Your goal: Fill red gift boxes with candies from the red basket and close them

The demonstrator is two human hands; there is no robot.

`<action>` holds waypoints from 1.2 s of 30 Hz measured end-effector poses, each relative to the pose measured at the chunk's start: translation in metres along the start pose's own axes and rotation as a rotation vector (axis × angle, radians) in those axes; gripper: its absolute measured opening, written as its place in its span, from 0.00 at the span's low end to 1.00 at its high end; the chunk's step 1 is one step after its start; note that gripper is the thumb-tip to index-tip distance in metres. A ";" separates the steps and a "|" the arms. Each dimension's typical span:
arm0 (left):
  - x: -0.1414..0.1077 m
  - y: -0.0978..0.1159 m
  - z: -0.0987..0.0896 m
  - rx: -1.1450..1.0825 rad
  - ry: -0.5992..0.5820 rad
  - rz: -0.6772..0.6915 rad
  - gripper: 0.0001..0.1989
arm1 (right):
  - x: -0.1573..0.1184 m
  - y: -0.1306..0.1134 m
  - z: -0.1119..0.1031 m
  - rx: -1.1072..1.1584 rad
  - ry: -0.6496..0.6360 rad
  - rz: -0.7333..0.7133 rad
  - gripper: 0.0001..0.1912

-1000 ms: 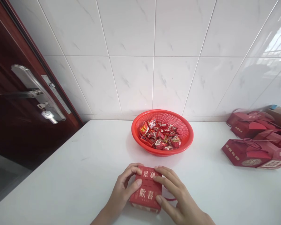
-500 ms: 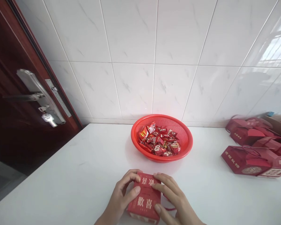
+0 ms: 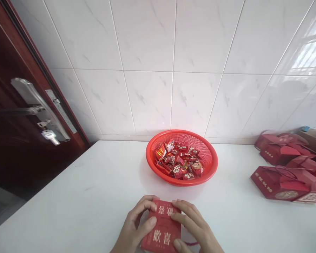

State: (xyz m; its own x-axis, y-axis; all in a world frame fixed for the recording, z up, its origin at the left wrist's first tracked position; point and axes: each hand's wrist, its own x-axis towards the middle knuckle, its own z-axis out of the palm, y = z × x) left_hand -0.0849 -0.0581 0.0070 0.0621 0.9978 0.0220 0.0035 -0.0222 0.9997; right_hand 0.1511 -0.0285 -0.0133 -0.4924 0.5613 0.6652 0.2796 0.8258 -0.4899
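A red gift box (image 3: 163, 225) with pale Chinese characters on its top lies at the bottom middle, its near end cut off by the picture's edge. My left hand (image 3: 139, 223) is closed round its left side, thumb resting on the top. From the right, my right hand (image 3: 193, 225) grips it with fingers over the far edge and the thumb low on the top. A thin red cord (image 3: 191, 243) shows under my right hand. Beyond the box stands a red plastic basket (image 3: 210, 172) holding several wrapped candies (image 3: 178, 165).
Several folded red gift boxes (image 3: 280, 184) with cord handles stand at the right, a brown carton (image 3: 312, 137) behind them. White tiles (image 3: 147, 98) line the wall at the back of the white table (image 3: 76, 189). At left is a dark red door (image 3: 7, 140) with keys (image 3: 50, 136).
The whole view has shifted slightly, so the gift box and both hands sit a little lower in the picture. Both hands keep the same hold on the box.
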 end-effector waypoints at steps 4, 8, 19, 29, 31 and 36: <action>0.000 0.002 0.001 0.012 0.002 -0.002 0.17 | 0.009 -0.009 -0.013 0.005 -0.046 -0.015 0.20; 0.000 0.005 0.002 0.009 0.014 0.000 0.18 | 0.016 -0.016 -0.021 0.003 -0.069 -0.012 0.20; 0.002 0.006 0.003 -0.015 0.035 0.010 0.17 | 0.012 -0.011 -0.015 -0.017 -0.071 -0.012 0.20; 0.000 0.004 0.000 0.015 0.032 0.007 0.17 | 0.010 -0.010 -0.016 -0.041 -0.086 -0.027 0.23; 0.001 0.003 0.000 0.023 0.028 0.012 0.16 | 0.009 -0.008 -0.014 -0.041 -0.056 -0.030 0.22; 0.001 0.005 0.001 0.017 0.017 0.010 0.17 | -0.001 0.000 -0.001 -0.038 -0.036 -0.007 0.22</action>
State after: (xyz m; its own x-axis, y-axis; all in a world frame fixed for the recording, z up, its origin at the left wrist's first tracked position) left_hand -0.0839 -0.0575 0.0115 0.0452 0.9985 0.0323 0.0205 -0.0333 0.9992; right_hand 0.1528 -0.0290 -0.0135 -0.5237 0.5541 0.6471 0.3074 0.8313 -0.4631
